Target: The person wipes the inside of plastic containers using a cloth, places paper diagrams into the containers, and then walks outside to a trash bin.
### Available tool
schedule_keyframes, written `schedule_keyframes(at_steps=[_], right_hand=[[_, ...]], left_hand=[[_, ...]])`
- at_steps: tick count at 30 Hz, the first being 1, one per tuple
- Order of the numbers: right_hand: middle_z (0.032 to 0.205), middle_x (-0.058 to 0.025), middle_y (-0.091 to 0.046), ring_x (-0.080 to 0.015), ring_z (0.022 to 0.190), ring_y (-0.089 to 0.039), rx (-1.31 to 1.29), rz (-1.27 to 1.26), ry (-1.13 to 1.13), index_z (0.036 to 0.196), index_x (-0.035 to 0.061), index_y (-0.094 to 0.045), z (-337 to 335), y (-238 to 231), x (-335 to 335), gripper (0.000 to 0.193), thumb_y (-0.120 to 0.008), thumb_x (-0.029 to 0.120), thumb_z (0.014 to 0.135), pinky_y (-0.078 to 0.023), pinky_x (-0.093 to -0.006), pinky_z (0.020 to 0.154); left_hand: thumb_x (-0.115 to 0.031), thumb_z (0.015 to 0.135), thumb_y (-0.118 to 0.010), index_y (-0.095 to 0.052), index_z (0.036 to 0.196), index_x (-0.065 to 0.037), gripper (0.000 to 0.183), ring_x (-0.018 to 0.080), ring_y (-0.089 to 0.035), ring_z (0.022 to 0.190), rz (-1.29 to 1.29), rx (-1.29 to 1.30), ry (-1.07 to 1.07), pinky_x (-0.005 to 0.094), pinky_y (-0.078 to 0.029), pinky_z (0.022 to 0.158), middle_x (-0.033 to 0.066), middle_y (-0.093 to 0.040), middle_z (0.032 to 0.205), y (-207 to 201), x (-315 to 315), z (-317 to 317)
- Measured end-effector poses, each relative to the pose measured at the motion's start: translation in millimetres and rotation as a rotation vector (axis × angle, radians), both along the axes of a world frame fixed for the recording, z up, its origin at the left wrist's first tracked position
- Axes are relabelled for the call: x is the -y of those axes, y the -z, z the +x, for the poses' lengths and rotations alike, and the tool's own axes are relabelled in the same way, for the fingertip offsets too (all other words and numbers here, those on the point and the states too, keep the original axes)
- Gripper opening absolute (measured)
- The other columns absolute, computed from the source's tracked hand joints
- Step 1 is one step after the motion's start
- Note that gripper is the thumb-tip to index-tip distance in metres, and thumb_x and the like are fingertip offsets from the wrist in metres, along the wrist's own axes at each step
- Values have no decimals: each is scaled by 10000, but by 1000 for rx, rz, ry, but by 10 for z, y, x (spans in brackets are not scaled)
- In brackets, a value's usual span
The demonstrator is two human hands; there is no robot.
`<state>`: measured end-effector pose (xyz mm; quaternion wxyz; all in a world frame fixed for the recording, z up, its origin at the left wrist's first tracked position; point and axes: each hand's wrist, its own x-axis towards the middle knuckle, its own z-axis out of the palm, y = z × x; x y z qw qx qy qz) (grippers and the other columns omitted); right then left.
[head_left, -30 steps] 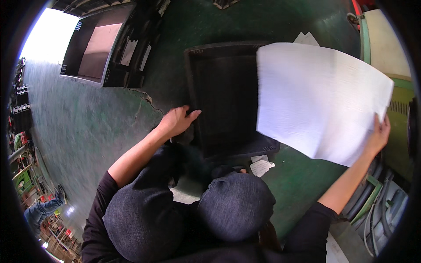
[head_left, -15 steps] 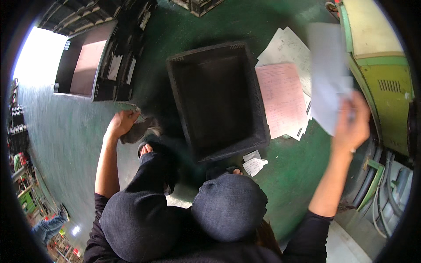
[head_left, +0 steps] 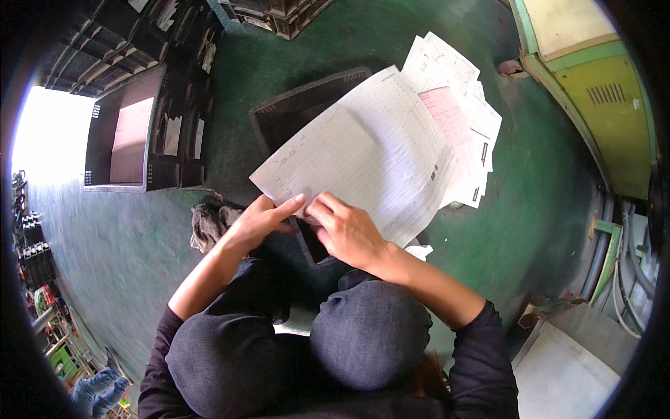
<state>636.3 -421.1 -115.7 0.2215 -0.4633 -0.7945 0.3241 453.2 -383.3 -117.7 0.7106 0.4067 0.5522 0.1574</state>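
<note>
A large white sheet of paper (head_left: 363, 146), printed with a grid, lies slanted above a black plastic crate (head_left: 264, 120) and covers most of it. My right hand (head_left: 347, 230) grips the sheet's near edge with curled fingers. Beside it, my left hand (head_left: 259, 222) holds the same edge near its left corner, thumb on top and fingers partly hidden below. A crumpled grey-brown rag (head_left: 208, 225) lies on the floor left of my left hand. Past the sheet's right side, a pink sheet (head_left: 452, 115) shows among several white papers (head_left: 436, 66).
Black crates (head_left: 185, 133) are stacked at the far left, one lying on its side with its opening outward. Another crate stack (head_left: 283, 17) stands at the back. A green-and-cream machine cabinet (head_left: 604, 105) borders the right, with hoses (head_left: 621, 269) below it. A small paper scrap (head_left: 420, 251) lies near my right forearm.
My right hand has brought the white sheet from the right to over the crate. My left hand has let go of the rag and moved right onto the sheet's edge.
</note>
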Motion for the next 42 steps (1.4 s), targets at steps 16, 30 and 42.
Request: schedule_keyframes(at_steps=[16, 30, 42], right_hand=[[1049, -153, -564, -195, 929, -536, -178, -506, 874, 1039, -43, -551, 1894, 617, -954, 432, -687, 242, 745, -400, -289, 820], [761, -58, -617, -109, 698, -552, -217, -304, 604, 940, 0, -600, 1643, 209, -589, 212, -648, 119, 772, -439, -242, 629], [889, -184, -593, -351, 811, -579, -97, -213, 240, 979, 12, -554, 477, 208, -375, 273, -639, 124, 744, -465, -370, 673]], left_hand=[[-225, 791, -615, -588, 1022, 5, 327, 127, -586, 744, 143, -239, -170, 253, -452, 633, 45, -622, 884, 494, -225, -744], [-198, 850, -572, -558, 1059, 43, 319, 127, -576, 836, 292, -140, -316, 256, -443, 747, 68, -623, 956, 384, -433, -811], [-251, 889, -496, -398, 1244, -63, 413, 139, -589, 813, 335, -158, -211, 240, -502, 555, 96, -586, 1016, -125, -466, -84]])
